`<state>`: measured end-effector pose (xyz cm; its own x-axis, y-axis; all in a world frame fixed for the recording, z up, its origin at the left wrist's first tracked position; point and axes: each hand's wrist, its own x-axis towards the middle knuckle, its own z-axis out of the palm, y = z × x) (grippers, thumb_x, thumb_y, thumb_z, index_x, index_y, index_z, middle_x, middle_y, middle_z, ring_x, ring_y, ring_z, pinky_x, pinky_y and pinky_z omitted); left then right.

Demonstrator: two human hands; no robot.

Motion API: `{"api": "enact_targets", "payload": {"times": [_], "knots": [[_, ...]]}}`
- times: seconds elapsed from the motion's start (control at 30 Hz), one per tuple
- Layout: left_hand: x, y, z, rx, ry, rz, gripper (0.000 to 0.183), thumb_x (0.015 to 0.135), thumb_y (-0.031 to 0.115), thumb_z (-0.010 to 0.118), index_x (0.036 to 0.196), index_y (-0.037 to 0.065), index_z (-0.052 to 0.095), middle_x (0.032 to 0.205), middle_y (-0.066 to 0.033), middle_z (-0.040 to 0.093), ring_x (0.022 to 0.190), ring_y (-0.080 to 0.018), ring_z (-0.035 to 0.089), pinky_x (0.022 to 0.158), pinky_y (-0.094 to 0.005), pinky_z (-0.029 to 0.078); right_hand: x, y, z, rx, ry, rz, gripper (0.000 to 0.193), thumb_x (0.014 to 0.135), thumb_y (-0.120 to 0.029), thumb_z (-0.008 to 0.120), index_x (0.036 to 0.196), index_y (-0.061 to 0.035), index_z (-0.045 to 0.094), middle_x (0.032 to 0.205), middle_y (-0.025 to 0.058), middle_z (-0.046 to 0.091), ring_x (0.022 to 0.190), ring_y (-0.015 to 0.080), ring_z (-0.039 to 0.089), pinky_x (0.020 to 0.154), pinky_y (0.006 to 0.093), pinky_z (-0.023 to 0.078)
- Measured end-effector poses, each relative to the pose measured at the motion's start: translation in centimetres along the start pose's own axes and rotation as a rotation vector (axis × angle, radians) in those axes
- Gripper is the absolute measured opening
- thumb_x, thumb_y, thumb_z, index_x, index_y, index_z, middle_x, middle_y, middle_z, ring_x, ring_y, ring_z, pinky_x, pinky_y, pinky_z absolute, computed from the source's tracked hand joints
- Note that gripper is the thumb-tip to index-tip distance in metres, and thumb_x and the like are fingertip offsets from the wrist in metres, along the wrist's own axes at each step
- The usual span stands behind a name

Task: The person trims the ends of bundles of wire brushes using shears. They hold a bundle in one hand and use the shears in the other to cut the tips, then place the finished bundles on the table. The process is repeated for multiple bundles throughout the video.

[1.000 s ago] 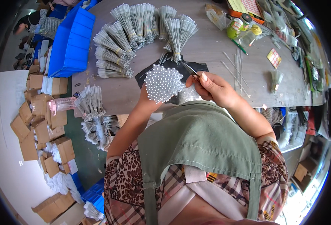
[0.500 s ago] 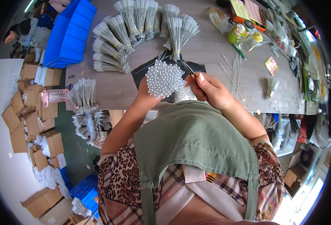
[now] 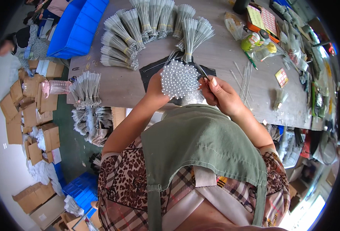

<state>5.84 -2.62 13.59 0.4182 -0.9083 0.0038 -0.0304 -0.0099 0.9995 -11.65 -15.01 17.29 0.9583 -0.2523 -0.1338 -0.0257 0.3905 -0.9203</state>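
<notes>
My left hand is closed around a thick bundle of thin wire sticks. Their round white tips face up and hide most of my fingers. Close to the bundle's right side, my right hand grips a slim dark tool that looks like tweezers, its tip pointing up and left. Under both hands lies a black cloth. Just beyond it stands another tied bundle of grey wire sticks.
Several tied bundles curve across the far table. At the left are a blue bin, a pink-lidded clear bottle and cardboard boxes. Loose clear rods, a green jar and an orange tray lie right. Another person sits far left.
The whole view has shifted slightly, so the table's things appear farther right. Both hands keep their grips, with the bundle and the dark tool still close together.
</notes>
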Motion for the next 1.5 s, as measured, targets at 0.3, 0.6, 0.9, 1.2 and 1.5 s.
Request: {"api": "enact_targets", "payload": {"times": [0.3,0.6,0.9,1.2,1.5], "knots": [[-0.3,-0.4,-0.3,0.070,0.022,0.012,0.030,0.077,0.014,0.064,0.104,0.003,0.057,0.099,-0.0085,0.063,0.092,-0.0193,0.061,0.080,-0.0288,0.046,0.0,-0.1,0.3,-0.009,0.001,0.015,0.049,0.095,-0.045,0.034,0.101,0.0008,0.051,0.060,-0.0037,0.035,0.053,0.0063,0.030,0.049,0.0205,0.028],[-0.5,-0.1,-0.5,0.166,0.000,0.063,0.031,0.078,0.014,0.064,0.106,0.004,0.059,0.101,-0.0097,0.062,0.093,-0.0203,0.060,0.081,-0.0296,0.045,0.1,-0.3,0.7,0.004,0.000,0.040,0.049,0.094,-0.046,0.036,0.101,0.0001,0.051,0.062,-0.0040,0.035,0.054,0.0061,0.030,0.049,0.0201,0.027],[-0.8,-0.4,-0.3,0.113,0.008,-0.008,0.028,0.081,0.017,0.061,0.105,0.002,0.058,0.101,-0.0096,0.063,0.092,-0.0206,0.060,0.078,-0.0298,0.046,-0.1,-0.3,1.0,-0.008,-0.018,0.042,0.048,0.094,-0.046,0.036,0.100,-0.0007,0.052,0.062,-0.0039,0.036,0.053,0.0060,0.030,0.049,0.0201,0.027],[-1.2,-0.1,-1.0,0.640,-0.001,0.238,0.029,0.078,0.017,0.063,0.103,0.004,0.060,0.103,-0.0137,0.062,0.096,-0.0230,0.059,0.084,-0.0328,0.046,0.9,0.6,1.3,-0.051,-0.023,0.002,0.039,0.094,-0.042,0.039,0.096,-0.0037,0.050,0.061,-0.0030,0.038,0.053,0.0068,0.032,0.049,0.0215,0.027],[-3.1,5.0,-1.8,0.161,0.077,0.222,0.060,0.062,0.012,0.077,0.114,0.003,0.049,0.107,-0.0102,0.060,0.101,-0.0199,0.057,0.089,-0.0338,0.043,3.0,-0.9,1.2,0.140,-0.079,-0.100,0.046,0.093,-0.047,0.037,0.110,-0.0046,0.044,0.065,0.0017,0.040,0.055,0.0108,0.037,0.053,0.0248,0.032]]}}
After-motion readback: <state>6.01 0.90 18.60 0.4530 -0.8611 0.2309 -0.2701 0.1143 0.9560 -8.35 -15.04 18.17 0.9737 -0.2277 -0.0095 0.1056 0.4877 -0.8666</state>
